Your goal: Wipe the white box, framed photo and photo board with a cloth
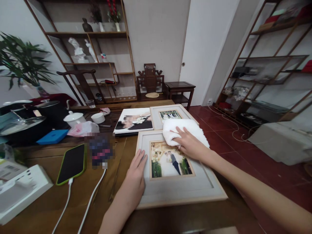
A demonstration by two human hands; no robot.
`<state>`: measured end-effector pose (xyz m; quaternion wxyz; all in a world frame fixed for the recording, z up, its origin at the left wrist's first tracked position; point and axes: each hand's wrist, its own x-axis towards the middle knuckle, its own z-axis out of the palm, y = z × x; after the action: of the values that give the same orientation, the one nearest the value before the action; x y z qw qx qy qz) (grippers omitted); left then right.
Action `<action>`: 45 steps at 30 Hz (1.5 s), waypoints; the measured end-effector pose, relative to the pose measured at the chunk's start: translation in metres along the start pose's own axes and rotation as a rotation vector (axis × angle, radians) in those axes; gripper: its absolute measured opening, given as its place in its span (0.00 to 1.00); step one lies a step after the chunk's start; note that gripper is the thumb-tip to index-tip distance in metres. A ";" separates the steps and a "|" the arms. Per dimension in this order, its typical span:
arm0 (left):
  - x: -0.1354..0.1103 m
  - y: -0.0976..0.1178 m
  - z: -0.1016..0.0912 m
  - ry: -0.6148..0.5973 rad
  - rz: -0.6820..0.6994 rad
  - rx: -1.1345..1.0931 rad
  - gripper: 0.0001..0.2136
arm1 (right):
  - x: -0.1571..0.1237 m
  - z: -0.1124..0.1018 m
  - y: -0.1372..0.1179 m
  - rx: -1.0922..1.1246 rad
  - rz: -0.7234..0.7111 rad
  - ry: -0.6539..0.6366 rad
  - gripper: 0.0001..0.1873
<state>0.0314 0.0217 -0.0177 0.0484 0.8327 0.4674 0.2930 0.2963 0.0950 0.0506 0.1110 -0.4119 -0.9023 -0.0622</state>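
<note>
A picture frame (165,191) with a pale wood edge and a wedding photo (170,161) in its middle lies flat on the wooden table. My left hand (136,167) rests along the frame's left edge, its fingers stretched out. At the frame's upper right, my right hand (191,143) grips a fluffy white towel (180,125) and presses it on the frame's corner. The towel also hides part of a second picture frame (156,113) lying just behind. Left of that one is an unframed photo panel (133,122).
On the left are a phone (71,164) on a white cable, a power strip (24,191), a blue box (53,136), a white teapot (73,119), a cup (97,117) and dark pots (24,125). A wooden chair (150,81) and small side table (180,86) stand beyond.
</note>
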 end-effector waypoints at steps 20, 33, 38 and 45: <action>0.004 0.007 -0.003 0.012 -0.003 -0.006 0.26 | -0.040 -0.002 -0.057 0.108 -0.056 -0.071 0.22; 0.004 0.005 -0.002 0.040 0.008 -0.022 0.25 | -0.036 -0.021 -0.058 0.186 -0.075 -0.128 0.20; 0.004 0.005 -0.003 0.004 -0.018 -0.008 0.27 | -0.089 -0.029 -0.099 0.281 -0.217 -0.185 0.11; 0.004 0.006 -0.005 -0.024 -0.004 0.012 0.27 | -0.067 -0.005 -0.088 0.223 -0.126 -0.125 0.18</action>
<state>0.0345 0.0206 -0.0097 0.0495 0.8355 0.4700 0.2803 0.2732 -0.0119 0.0364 0.0955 -0.3425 -0.9329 0.0575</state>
